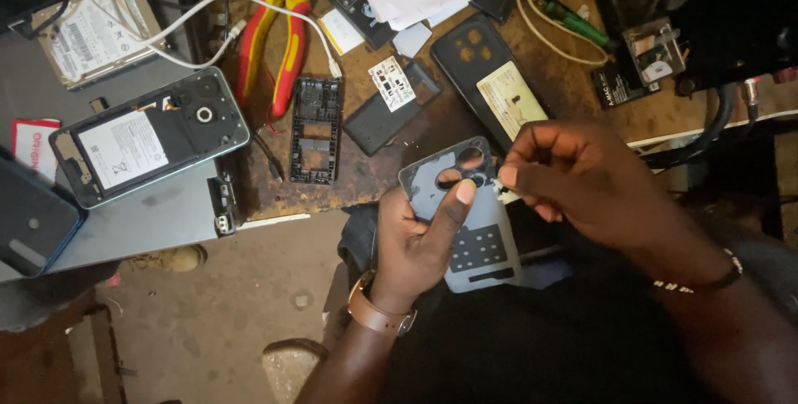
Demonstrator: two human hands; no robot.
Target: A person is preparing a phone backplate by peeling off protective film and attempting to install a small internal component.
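Two hands on one grey back cover (486, 238), camera cutouts up

Left hand (424, 234) grips the cover; right hand (573, 179) pinches a small white bit (504, 190) at its cutouts; opened phone (150, 146) lies far left, untouched.

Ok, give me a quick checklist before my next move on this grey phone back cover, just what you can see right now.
1. Left hand grips the grey back cover, thumb by the camera cutouts: ok.
2. Right hand pinches a small white piece at the cover's edge: ok, though what the piece is, cannot tell.
3. Cover held over the lap, off the workbench: ok.
4. Opened phone lies on the bench, apart from the hands: ok.
5. Red and yellow pliers lie on the bench, untouched: ok.
6. Cover free of cracks: cannot tell.
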